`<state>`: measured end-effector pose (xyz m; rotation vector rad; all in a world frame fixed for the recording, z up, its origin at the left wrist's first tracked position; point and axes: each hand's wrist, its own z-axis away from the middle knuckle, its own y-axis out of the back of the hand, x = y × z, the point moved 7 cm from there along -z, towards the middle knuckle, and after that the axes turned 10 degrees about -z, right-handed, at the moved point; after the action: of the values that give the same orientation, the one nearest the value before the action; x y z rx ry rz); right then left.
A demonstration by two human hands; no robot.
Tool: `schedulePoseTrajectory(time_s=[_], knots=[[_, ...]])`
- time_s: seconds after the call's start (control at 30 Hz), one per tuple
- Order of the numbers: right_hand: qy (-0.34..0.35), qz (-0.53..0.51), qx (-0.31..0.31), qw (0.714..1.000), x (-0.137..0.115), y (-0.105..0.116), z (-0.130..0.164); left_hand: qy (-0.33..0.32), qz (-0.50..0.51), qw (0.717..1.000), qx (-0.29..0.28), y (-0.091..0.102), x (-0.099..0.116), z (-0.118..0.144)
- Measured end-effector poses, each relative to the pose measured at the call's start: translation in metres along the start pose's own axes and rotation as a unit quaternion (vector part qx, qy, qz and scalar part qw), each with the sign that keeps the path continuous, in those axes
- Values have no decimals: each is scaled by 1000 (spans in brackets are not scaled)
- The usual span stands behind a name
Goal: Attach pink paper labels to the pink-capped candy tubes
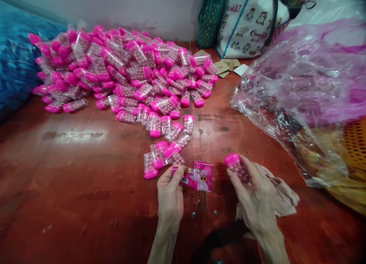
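My right hand (254, 193) grips a clear pink-capped plastic tube of pink beads (238, 168) above the red-brown wooden table (85, 187); my left hand (170, 195) pinches a flat pink printed packet (197, 177), thumb on top.

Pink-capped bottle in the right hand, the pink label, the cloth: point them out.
bottle (237, 166), head view, on its beaded body
label (200, 177), head view, on its middle
cloth (283, 197), head view, on its folds

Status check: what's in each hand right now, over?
Left hand pinches pink label. Right hand holds pink-capped vial. Vial pile ahead on table, plastic bag to the right.
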<state>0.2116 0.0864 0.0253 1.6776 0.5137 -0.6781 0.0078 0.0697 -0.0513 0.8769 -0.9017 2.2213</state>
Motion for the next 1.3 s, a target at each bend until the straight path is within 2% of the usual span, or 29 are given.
schedulePoseTrajectory(time_s=[0.1, 0.27, 0.43, 0.57, 0.67, 0.73, 0.8, 0.87, 0.97, 1.07, 1.2, 1.3], knots=[[26, 69, 9, 997, 6, 4, -3, 3, -1, 1000, -2, 0, -1, 1], [28, 216, -57, 974, 22, -8, -5, 13, 0, 1000, -7, -1, -4, 2], [16, 239, -86, 967, 26, -16, -5, 19, -2, 1000, -11, -3, -4, 3], [30, 184, -24, 982, 19, -7, -2, 19, -3, 1000, -11, -3, -3, 5], [16, 74, 9, 997, 7, 2, 5, 15, -4, 1000, -10, -3, -2, 6], [11, -44, -17, 999, -6, -1, 11, 13, -9, 1000, -12, -4, -1, 8], [8, -155, -77, 985, -22, -10, 17, 16, -14, 1000, -20, -6, 0, 10], [8, -212, -106, 971, -37, -16, 21, 19, -19, 999, -34, -8, 1, 12], [17, -222, -99, 970, -51, -18, 24, 14, -27, 998, -52, -10, 2, 15], [13, -206, -94, 974, -53, -19, 24, 8, -42, 996, -78, -14, 3, 19], [-7, -200, -88, 976, -50, -16, 25, -34, -81, 983, -163, -26, 10, 28], [-18, -196, -85, 977, -50, -12, 24, -74, -114, 971, -198, -29, 16, 34]])
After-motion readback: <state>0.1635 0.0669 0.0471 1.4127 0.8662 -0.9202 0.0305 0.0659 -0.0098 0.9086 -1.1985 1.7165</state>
